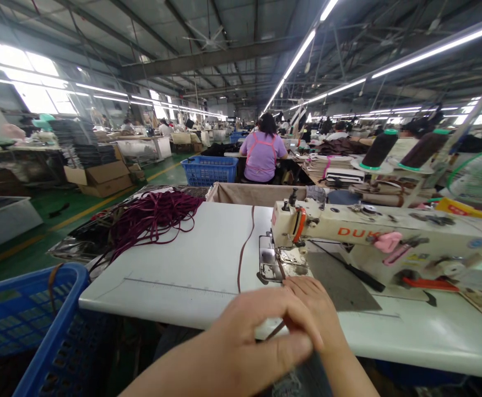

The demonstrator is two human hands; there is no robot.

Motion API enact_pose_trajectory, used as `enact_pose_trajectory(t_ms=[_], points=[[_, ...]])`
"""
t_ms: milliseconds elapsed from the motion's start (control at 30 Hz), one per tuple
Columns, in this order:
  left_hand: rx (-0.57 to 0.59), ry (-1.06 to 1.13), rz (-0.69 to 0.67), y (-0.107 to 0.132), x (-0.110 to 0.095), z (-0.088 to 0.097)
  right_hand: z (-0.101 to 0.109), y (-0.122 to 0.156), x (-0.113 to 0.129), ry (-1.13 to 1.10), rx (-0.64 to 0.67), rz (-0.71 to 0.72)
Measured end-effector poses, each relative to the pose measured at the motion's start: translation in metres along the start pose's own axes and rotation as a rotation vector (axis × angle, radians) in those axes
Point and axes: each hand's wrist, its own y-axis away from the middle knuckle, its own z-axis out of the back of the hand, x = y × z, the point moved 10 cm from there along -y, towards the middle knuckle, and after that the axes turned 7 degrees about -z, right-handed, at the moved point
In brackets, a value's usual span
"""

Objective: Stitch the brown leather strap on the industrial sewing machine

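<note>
A narrow brown strap (281, 268) lies at the needle area of the sewing machine (290, 229). My right hand (317, 306) rests on the table just in front of the needle plate, fingertips closed on the strap's near end. In front of it, my left hand (261, 325) crosses over, slightly blurred; its fingers curve loosely, with a gap between thumb and forefinger and nothing seen in it. Through that gap shows another piece of brown strap, while the remaining left fingers are hidden. A further length of brown strap (245, 245) runs across the white table (207, 253), left of the machine.
A tangled heap of maroon straps (153, 218) covers the table's left end. A blue basket (75, 325) stands at the near left. Thread cones (379, 149) and a green fan (478, 176) are on the right. Ahead, a co-worker in purple (263, 154) sits beside another blue basket (210, 170).
</note>
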Motion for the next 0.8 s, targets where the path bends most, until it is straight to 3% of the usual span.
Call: enact_pose_trajectory(t_ms=[100, 167, 233, 300, 400, 500, 667, 800], points=[[-0.078, -0.614, 0.192, -0.022, 0.082, 0.036, -0.003, 0.002, -0.001, -0.005, 0.006, 0.005], [-0.052, -0.843, 0.412, -0.022, 0.142, 0.059, -0.003, 0.003, -0.002, -0.007, -0.001, 0.002], [0.007, -0.966, 0.572, -0.015, 0.187, 0.076, -0.002, 0.003, -0.002, -0.009, -0.007, 0.002], [0.039, -0.994, 0.614, -0.010, 0.208, 0.084, -0.001, 0.002, -0.001, -0.013, -0.006, 0.000], [0.078, -0.982, 0.600, 0.000, 0.212, 0.080, 0.000, 0.000, 0.000, -0.022, 0.010, -0.006], [0.183, -0.980, 0.511, 0.018, 0.198, 0.051, 0.001, -0.001, 0.000, -0.026, 0.015, -0.016], [0.402, -1.007, 0.208, 0.072, 0.162, -0.028, 0.002, -0.001, 0.000, -0.026, 0.007, -0.027], [0.793, -0.736, 0.140, 0.132, 0.180, -0.101, 0.001, 0.001, -0.001, -0.043, 0.004, -0.039]])
